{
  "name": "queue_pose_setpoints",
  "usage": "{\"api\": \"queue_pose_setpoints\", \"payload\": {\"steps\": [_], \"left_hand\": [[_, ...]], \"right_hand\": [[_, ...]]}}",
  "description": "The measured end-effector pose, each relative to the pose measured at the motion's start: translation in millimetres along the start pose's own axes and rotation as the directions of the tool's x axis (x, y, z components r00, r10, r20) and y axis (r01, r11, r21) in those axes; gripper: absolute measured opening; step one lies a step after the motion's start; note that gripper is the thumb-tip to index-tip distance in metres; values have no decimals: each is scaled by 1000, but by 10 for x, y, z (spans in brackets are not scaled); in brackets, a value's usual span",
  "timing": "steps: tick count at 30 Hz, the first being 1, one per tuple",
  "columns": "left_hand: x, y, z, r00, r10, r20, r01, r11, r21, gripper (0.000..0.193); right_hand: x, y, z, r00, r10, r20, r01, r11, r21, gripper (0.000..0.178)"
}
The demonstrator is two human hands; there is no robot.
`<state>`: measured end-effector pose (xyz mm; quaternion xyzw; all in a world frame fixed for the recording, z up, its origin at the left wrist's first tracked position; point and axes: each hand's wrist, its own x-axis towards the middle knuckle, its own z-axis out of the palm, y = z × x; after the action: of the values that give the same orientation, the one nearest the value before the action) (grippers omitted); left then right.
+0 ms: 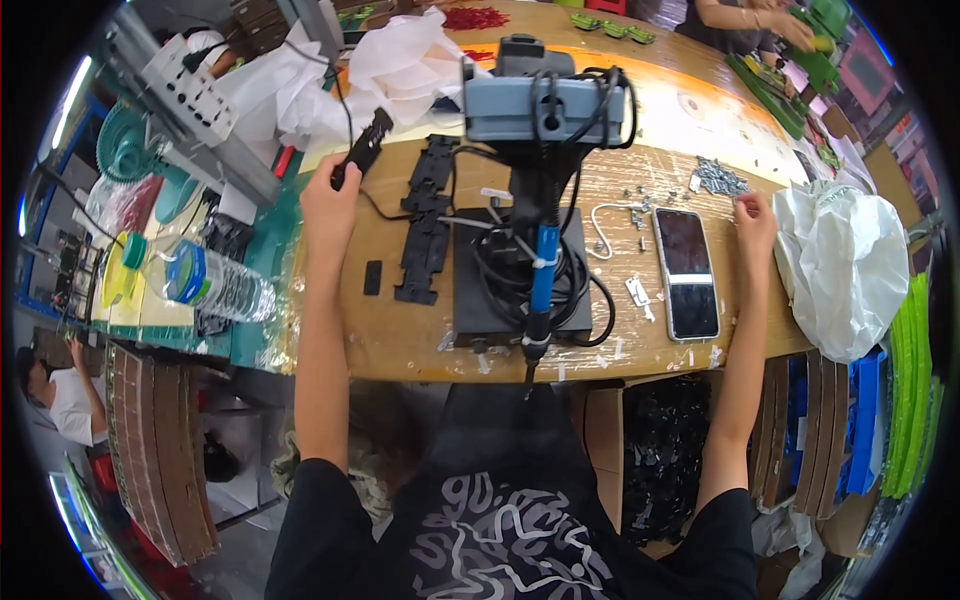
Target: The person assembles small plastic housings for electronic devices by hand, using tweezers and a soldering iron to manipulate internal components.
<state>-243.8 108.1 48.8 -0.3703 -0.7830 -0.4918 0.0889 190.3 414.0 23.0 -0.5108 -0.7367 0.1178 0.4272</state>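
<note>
My left hand grips a long black plastic part with its end pointing up and away. My right hand is closed in a pinch beside a pile of small metal screws; anything between its fingertips is too small to make out. A row of black plastic parts lies right of my left forearm, with a small black rectangular piece near it. Between my arms a blue and black screwdriver-like tool hangs upright, its thin tip pointing down near the table's front edge.
A grey-blue device wrapped in black cables stands mid-table. A phone and a white cable lie right of it. A white plastic bag sits at the right edge, a water bottle at left. Another person's hand works at far right.
</note>
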Motion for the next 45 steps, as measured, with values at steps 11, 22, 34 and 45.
{"api": "queue_pose_setpoints", "payload": {"steps": [11,22,34,45], "left_hand": [[-1334,915,-717,879,-425,217,425,492,-760,15],[-2104,1243,-891,826,-201,527,499,696,-517,21],[-2005,1359,-796,854,215,474,28,891,-454,24],[-2068,1358,-711,858,243,453,-1,882,-471,24]], "right_hand": [[-1484,-1191,-640,985,171,16,-127,663,737,13],[-1947,-2142,-691,884,-303,357,-98,627,773,15],[-1824,-2312,-717,707,-471,528,-9,740,672,12],[-1849,-2282,-766,687,-357,633,-119,804,583,11]]}}
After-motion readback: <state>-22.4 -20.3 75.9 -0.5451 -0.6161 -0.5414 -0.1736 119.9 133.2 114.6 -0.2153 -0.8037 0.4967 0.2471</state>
